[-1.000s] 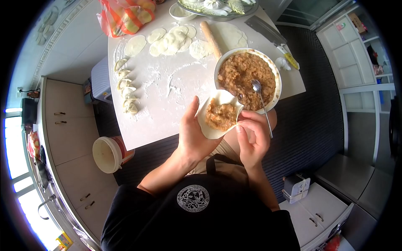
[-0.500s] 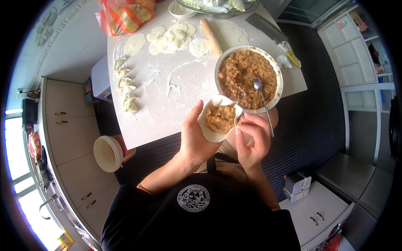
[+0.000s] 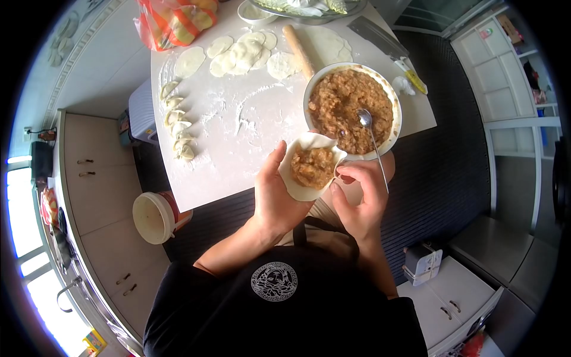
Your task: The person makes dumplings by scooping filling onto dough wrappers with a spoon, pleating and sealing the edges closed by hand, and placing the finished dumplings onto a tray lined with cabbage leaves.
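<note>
Cupped in my left hand (image 3: 275, 199) is a round dumpling wrapper (image 3: 312, 141) with a mound of brown filling (image 3: 312, 168) in its middle. My right hand (image 3: 364, 195) has its thumb and fingers at the wrapper's right edge, which is bent up into a small corner there. The wrapper is otherwise spread out, its filling uncovered. Just beyond my right hand stands a white bowl (image 3: 308, 107) of the same filling (image 3: 345, 95), with a metal spoon (image 3: 366, 119) resting in it and its handle hanging over the rim.
Folded dumplings (image 3: 177, 127) line the table's left side. Flat wrappers (image 3: 244, 55), a rolling pin (image 3: 297, 50) and a cleaver (image 3: 376, 37) lie farther back, near an orange-striped bag (image 3: 178, 24). Flour marks the table (image 3: 226, 152). A bucket (image 3: 151, 219) stands on the floor at left.
My right fingers have shifted slightly at the wrapper's right edge, and the corner there stands out more. My left hand still supports the wrapper in nearly the same spot.
</note>
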{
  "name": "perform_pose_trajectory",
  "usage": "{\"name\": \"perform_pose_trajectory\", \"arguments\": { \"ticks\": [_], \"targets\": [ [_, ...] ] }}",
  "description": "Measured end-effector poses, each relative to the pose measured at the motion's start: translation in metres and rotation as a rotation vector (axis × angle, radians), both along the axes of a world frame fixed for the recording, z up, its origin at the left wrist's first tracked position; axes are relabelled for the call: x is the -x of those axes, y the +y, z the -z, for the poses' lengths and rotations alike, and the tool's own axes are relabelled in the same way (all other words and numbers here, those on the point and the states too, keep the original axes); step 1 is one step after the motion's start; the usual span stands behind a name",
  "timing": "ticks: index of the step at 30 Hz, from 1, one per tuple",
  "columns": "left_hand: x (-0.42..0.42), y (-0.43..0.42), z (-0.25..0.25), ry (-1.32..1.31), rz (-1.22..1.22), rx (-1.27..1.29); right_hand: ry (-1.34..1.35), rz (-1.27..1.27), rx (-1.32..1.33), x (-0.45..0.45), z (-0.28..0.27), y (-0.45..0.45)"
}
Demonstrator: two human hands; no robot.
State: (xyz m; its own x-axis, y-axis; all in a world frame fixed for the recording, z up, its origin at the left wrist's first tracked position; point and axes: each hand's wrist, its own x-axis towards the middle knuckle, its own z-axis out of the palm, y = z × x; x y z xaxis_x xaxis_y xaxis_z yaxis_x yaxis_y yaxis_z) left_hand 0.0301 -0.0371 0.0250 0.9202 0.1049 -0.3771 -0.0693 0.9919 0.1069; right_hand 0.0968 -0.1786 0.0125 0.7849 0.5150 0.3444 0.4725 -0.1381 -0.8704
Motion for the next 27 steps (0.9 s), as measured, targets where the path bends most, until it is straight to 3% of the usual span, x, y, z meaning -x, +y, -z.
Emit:
{"name": "perform_pose_trajectory", "arguments": {
  "ticks": [7, 10, 14, 21, 27],
  "targets": [
    [0.0, -0.001, -0.003, 0.045, 0.016, -0.008, -0.117, 0.029, -0.055, -0.001, 0.014, -0.004],
    [0.002, 0.0, -0.003, 0.024, 0.033, 0.019, -0.039, -0.036, -0.096, -0.002, 0.013, -0.006],
    [0.004, 0.0, -0.006, 0.003, 0.037, 0.017, 0.288, 0.115, -0.303, 0.003, 0.015, -0.007],
    [0.002, -0.002, -0.008, 0.081, 0.038, -0.091, 0.279, 0.053, -0.038, -0.006, 0.009, -0.005],
    [0.003, -0.001, -0.004, 0.03, 0.032, -0.007, 0.222, 0.04, -0.109, -0.005, 0.012, -0.007]
  ]
}}
